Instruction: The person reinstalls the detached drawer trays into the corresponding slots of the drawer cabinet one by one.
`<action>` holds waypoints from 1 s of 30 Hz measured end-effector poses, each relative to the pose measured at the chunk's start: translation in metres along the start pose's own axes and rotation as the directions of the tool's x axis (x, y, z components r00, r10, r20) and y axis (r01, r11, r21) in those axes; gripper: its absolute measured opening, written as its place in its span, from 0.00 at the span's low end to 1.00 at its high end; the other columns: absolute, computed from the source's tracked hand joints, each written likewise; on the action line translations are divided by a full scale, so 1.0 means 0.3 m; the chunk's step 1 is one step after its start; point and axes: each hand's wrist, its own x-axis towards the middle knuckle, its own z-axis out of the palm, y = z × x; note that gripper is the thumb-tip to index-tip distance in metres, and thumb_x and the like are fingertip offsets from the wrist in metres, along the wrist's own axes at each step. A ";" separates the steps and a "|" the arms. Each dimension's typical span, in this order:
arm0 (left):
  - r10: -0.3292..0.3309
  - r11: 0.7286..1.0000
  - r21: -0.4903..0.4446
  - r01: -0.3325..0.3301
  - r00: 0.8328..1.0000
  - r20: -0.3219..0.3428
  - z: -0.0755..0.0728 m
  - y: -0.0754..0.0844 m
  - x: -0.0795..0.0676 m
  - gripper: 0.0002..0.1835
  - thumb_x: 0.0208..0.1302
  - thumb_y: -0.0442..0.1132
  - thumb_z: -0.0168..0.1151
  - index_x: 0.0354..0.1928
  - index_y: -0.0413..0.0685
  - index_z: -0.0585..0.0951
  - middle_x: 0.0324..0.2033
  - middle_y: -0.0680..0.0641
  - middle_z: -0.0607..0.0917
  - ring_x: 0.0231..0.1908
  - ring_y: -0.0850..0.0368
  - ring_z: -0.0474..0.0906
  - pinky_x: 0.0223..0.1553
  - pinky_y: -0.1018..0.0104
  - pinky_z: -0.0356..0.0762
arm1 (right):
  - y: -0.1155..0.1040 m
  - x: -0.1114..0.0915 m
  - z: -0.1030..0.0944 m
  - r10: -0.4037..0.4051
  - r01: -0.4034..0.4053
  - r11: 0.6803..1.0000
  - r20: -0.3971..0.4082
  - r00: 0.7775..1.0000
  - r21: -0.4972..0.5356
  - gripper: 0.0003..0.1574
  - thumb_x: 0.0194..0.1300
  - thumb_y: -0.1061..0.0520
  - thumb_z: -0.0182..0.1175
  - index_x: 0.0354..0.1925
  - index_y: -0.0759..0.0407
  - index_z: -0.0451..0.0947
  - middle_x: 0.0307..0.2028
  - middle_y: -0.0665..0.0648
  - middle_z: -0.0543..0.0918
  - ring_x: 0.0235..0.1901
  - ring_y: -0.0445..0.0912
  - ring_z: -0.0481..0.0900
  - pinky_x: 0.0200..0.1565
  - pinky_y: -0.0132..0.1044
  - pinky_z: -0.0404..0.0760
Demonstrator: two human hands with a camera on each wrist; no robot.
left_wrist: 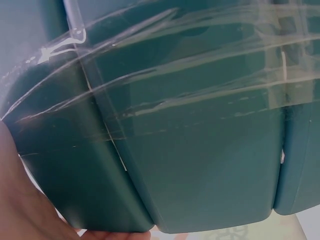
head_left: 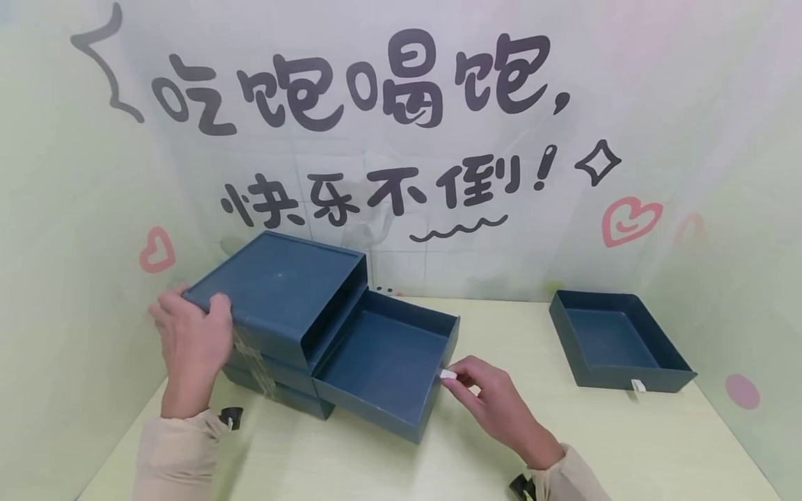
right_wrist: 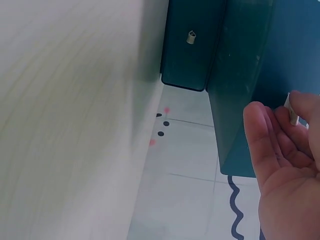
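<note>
A dark blue drawer unit (head_left: 276,285) of stacked tiers stands at the left of the table, with clear tape (left_wrist: 200,75) wrapped round its side. My left hand (head_left: 194,337) grips its rear left corner, thumb on the top edge and fingers round the back. The top slot (head_left: 335,303) gapes with no drawer in it. Below it, a middle drawer (head_left: 391,362) juts far out to the right, its inside bare. Between thumb and fingers, my right hand (head_left: 501,400) pinches the white pull tab (head_left: 447,374) on that drawer's front.
Another blue drawer (head_left: 617,341) with a white tab sits apart at the table's right. The bottom drawer (right_wrist: 192,55) is closed, its small pull showing in the right wrist view. A printed curtain (head_left: 501,250) hangs behind the pale table (head_left: 501,466).
</note>
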 end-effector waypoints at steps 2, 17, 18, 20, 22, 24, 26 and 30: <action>0.000 1.000 -0.003 0.000 1.000 -0.004 0.000 -0.004 -0.001 0.35 0.67 0.54 0.38 0.70 0.42 0.50 0.63 0.32 0.55 0.51 0.33 0.61 0.43 0.45 0.61 | -0.001 0.003 0.002 -0.003 0.003 1.000 -0.005 1.000 -0.011 0.10 0.62 0.60 0.68 0.40 0.48 0.79 0.32 0.41 0.80 0.29 0.30 0.76 0.29 0.26 0.77; -0.004 1.000 0.003 0.004 1.000 -0.011 0.001 -0.013 0.005 0.35 0.67 0.54 0.38 0.70 0.41 0.51 0.61 0.32 0.55 0.50 0.34 0.61 0.41 0.48 0.61 | -0.012 0.021 0.020 0.019 -0.019 1.000 -0.009 1.000 0.000 0.09 0.64 0.58 0.66 0.44 0.53 0.82 0.35 0.45 0.84 0.31 0.31 0.77 0.32 0.26 0.79; -0.005 1.000 0.003 0.005 1.000 -0.011 0.001 -0.013 0.005 0.35 0.67 0.54 0.38 0.70 0.41 0.51 0.61 0.32 0.55 0.50 0.34 0.61 0.41 0.48 0.61 | -0.014 0.023 0.023 0.022 -0.022 1.000 -0.006 1.000 0.005 0.09 0.64 0.58 0.66 0.44 0.53 0.82 0.35 0.45 0.84 0.31 0.31 0.77 0.32 0.26 0.79; -0.006 1.000 0.003 0.006 1.000 -0.009 0.001 -0.012 0.004 0.35 0.67 0.53 0.38 0.70 0.42 0.51 0.62 0.32 0.55 0.50 0.34 0.61 0.40 0.48 0.60 | -0.017 0.026 0.028 0.026 -0.026 1.000 -0.002 1.000 0.013 0.09 0.64 0.58 0.66 0.44 0.54 0.82 0.35 0.45 0.84 0.31 0.31 0.77 0.31 0.26 0.78; -0.009 1.000 0.004 0.009 1.000 -0.007 0.001 -0.012 0.006 0.35 0.67 0.54 0.38 0.70 0.42 0.51 0.61 0.32 0.55 0.50 0.35 0.61 0.40 0.49 0.60 | -0.017 0.027 0.034 0.027 -0.027 0.999 -0.004 1.000 0.020 0.09 0.64 0.59 0.66 0.44 0.54 0.82 0.35 0.45 0.84 0.30 0.30 0.77 0.30 0.26 0.78; -0.007 1.000 0.001 0.007 1.000 -0.006 0.002 -0.011 0.006 0.35 0.67 0.54 0.38 0.70 0.42 0.51 0.62 0.32 0.55 0.50 0.35 0.61 0.40 0.48 0.60 | -0.016 0.028 0.040 0.025 -0.025 0.999 -0.006 1.000 0.026 0.09 0.64 0.59 0.66 0.44 0.55 0.83 0.35 0.46 0.85 0.30 0.30 0.78 0.29 0.25 0.77; -0.005 1.000 0.001 0.005 1.000 -0.005 0.003 -0.011 0.007 0.35 0.67 0.54 0.38 0.70 0.42 0.51 0.61 0.32 0.55 0.50 0.35 0.61 0.40 0.48 0.60 | -0.015 0.029 0.046 0.022 -0.022 0.999 -0.008 1.000 0.036 0.09 0.64 0.59 0.66 0.44 0.55 0.83 0.35 0.46 0.85 0.29 0.30 0.79 0.28 0.25 0.77; 0.014 1.000 -0.001 -0.014 1.000 -0.017 0.004 -0.012 0.011 0.34 0.67 0.53 0.38 0.69 0.40 0.52 0.61 0.32 0.56 0.49 0.35 0.61 0.40 0.50 0.59 | -0.016 0.033 0.052 0.023 -0.023 0.998 -0.005 1.000 0.061 0.10 0.65 0.59 0.65 0.45 0.55 0.83 0.35 0.46 0.85 0.29 0.31 0.81 0.28 0.25 0.78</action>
